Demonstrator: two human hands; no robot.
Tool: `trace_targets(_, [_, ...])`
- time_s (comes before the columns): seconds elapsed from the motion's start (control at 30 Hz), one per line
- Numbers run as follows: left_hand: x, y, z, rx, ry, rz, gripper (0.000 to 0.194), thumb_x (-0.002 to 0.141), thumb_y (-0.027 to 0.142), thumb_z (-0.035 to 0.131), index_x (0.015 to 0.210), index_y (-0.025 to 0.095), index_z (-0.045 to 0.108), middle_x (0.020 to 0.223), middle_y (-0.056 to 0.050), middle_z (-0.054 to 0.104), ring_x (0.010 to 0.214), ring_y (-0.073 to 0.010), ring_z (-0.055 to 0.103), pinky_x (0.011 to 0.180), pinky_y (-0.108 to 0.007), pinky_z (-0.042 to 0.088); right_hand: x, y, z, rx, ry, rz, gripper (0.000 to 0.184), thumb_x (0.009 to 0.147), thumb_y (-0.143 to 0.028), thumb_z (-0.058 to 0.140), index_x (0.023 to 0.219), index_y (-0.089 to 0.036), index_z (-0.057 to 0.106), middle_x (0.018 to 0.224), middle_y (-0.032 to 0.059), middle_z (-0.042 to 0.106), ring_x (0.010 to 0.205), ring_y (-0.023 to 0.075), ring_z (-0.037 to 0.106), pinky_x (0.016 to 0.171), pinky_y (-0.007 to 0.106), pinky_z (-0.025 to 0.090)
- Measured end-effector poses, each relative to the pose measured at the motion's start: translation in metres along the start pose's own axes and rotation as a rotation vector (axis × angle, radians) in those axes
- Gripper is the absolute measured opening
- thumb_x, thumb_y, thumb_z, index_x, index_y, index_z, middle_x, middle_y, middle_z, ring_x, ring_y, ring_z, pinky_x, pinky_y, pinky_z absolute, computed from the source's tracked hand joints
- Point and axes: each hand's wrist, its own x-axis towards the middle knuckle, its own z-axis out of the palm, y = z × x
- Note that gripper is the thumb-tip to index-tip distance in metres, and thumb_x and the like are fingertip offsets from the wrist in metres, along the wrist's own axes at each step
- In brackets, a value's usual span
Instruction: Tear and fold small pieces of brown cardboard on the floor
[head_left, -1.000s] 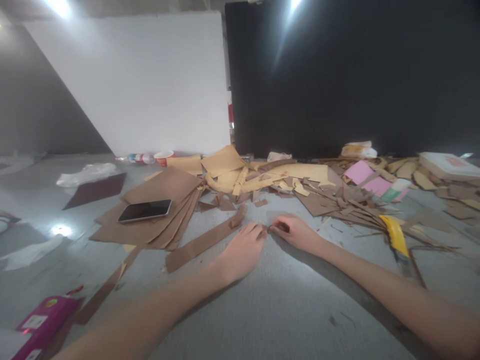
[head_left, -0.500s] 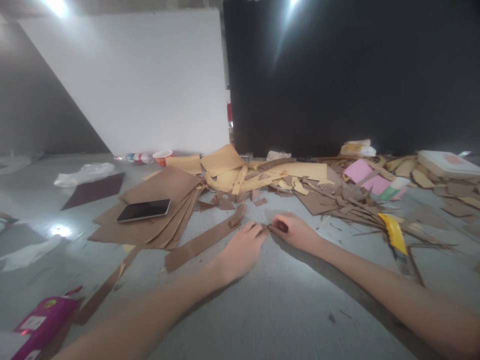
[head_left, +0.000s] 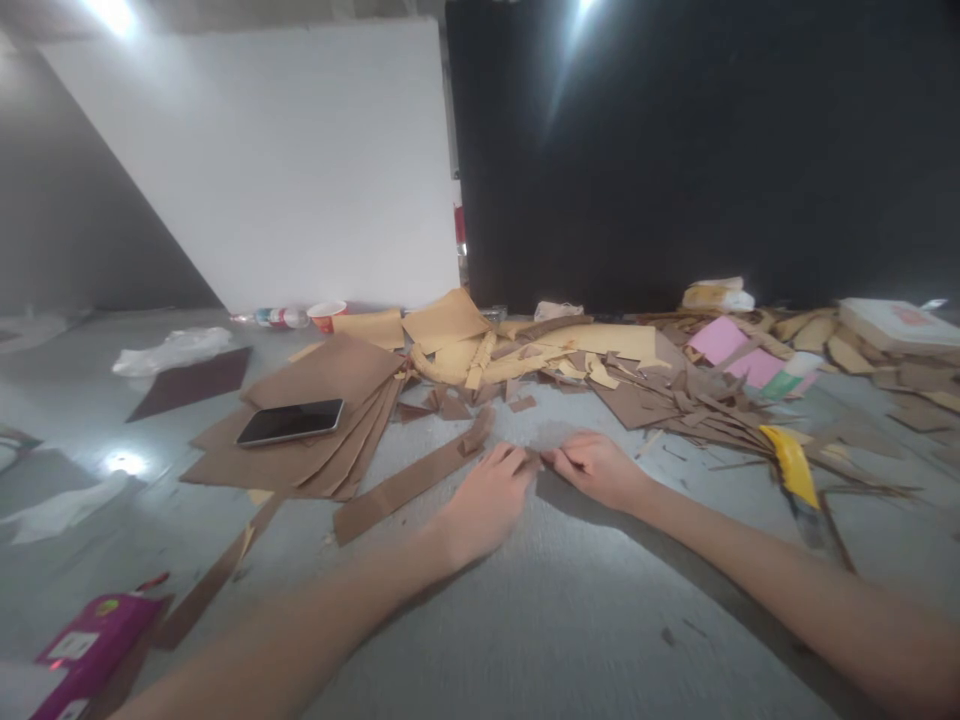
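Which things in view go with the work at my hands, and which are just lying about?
Likely part of it:
left hand, right hand; anything pinched is too small to tell
brown strip beside the left hand

Likely just lying about:
phone
cup
plastic bottle
white plastic bag

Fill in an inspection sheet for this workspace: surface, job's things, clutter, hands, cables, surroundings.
Surface: grey tabletop, with a bright light reflection at left.
Job's things: brown strip lying beside the left hand; brown sheets stacked beyond it.
Clutter: phone on the sheets; brown scraps at right; yellow-handled tool; purple object at near left; paper cup and a bottle on its side at the back.
Hands: left hand and right hand close together, fingers bent; anything between the fingertips is too small to identify.
Cables: nothing seen.
Surroundings: white panel and black panel behind.
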Motion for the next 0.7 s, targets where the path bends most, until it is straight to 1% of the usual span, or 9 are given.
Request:
trace_targets(0.1, [-0.0004, 0.0003, 0.0027, -0.048, 0.047, -0.024, 0.039, 0.099, 0.005, 0.043, 0.132, 0.012, 0.062, 0.128, -0.013, 0.066, 0.122, -0.0282, 0.057, 0.105, -0.043, 0.049, -0.0016, 0.0012, 0.0004, -0.012, 0.048, -0.015, 0.054, 0.11, -0.028, 0.04, 0.056, -0.022, 0.046, 0.052, 0.0003, 0.052, 0.054, 0.0153, 0.046, 0.067, 0.034, 0.038])
trace_targets(0.17, [-0.0011, 0.0001, 0.0044, -0.091, 0.088, -0.054, 0.04, 0.099, 0.005, 0.042, 0.134, 0.012, 0.061, 0.13, -0.013, 0.065, 0.125, -0.0271, 0.056, 0.108, -0.043, 0.049, -0.0025, 0.0013, -0.0005, 0.026, 0.045, -0.035, 0.054, 0.109, -0.026, 0.04, 0.056, -0.022, 0.042, 0.052, -0.0006, 0.049, 0.053, 0.015, 0.044, 0.067, 0.033, 0.038])
trace_targets(0.3, [-0.0024, -0.0013, 0.0052, -0.136, 0.121, -0.114, 0.042, 0.099, 0.006, 0.043, 0.139, 0.01, 0.057, 0.142, -0.016, 0.059, 0.135, -0.0282, 0.05, 0.113, -0.044, 0.047, -0.0027, -0.0004, -0.0033, 0.121, -0.019, -0.123, 0.052, 0.109, -0.026, 0.039, 0.057, -0.022, 0.038, 0.054, -0.0015, 0.047, 0.054, 0.0146, 0.042, 0.068, 0.033, 0.038])
trace_targets(0.37, [-0.0027, -0.0013, 0.0037, -0.136, 0.13, -0.114, 0.044, 0.099, 0.007, 0.044, 0.141, 0.011, 0.056, 0.145, -0.016, 0.056, 0.139, -0.0293, 0.048, 0.114, -0.045, 0.047, -0.0021, -0.0017, -0.0043, 0.139, -0.059, -0.154, 0.051, 0.109, -0.028, 0.04, 0.058, -0.023, 0.039, 0.055, -0.0012, 0.047, 0.055, 0.0148, 0.043, 0.069, 0.032, 0.039])
trace_targets(0.43, [-0.0027, -0.0004, 0.0014, -0.128, 0.134, -0.091, 0.044, 0.097, 0.005, 0.046, 0.139, 0.012, 0.057, 0.146, -0.016, 0.055, 0.14, -0.0306, 0.045, 0.114, -0.046, 0.046, -0.0015, -0.0028, -0.0047, 0.147, -0.078, -0.154, 0.051, 0.109, -0.029, 0.04, 0.059, -0.022, 0.04, 0.056, -0.0012, 0.048, 0.056, 0.0147, 0.043, 0.069, 0.032, 0.04])
trace_targets(0.5, [-0.0027, 0.0011, -0.0006, -0.123, 0.119, -0.072, 0.042, 0.095, 0.003, 0.046, 0.134, 0.012, 0.06, 0.143, -0.015, 0.058, 0.136, -0.031, 0.048, 0.112, -0.047, 0.048, -0.0012, -0.0033, -0.0045, 0.151, -0.074, -0.138, 0.051, 0.11, -0.029, 0.039, 0.059, -0.022, 0.04, 0.055, -0.0011, 0.047, 0.055, 0.0147, 0.043, 0.068, 0.032, 0.039])
trace_targets(0.6, [-0.0024, 0.0026, -0.0018, -0.145, 0.091, -0.065, 0.04, 0.094, 0.001, 0.045, 0.128, 0.013, 0.063, 0.131, -0.013, 0.065, 0.126, -0.0288, 0.055, 0.107, -0.046, 0.052, -0.0014, -0.0038, -0.0045, 0.147, -0.075, -0.118, 0.052, 0.11, -0.031, 0.037, 0.058, -0.023, 0.041, 0.055, -0.0003, 0.048, 0.056, 0.0153, 0.044, 0.067, 0.032, 0.039])
trace_targets(0.7, [-0.002, 0.0011, 0.0006, -0.19, 0.104, -0.057, 0.042, 0.093, -0.001, 0.044, 0.128, 0.011, 0.063, 0.129, -0.012, 0.068, 0.124, -0.0272, 0.058, 0.108, -0.044, 0.053, -0.0017, -0.0048, -0.0059, 0.165, -0.076, -0.088, 0.053, 0.11, -0.034, 0.036, 0.059, -0.023, 0.044, 0.056, 0.0003, 0.05, 0.056, 0.0159, 0.045, 0.069, 0.033, 0.04])
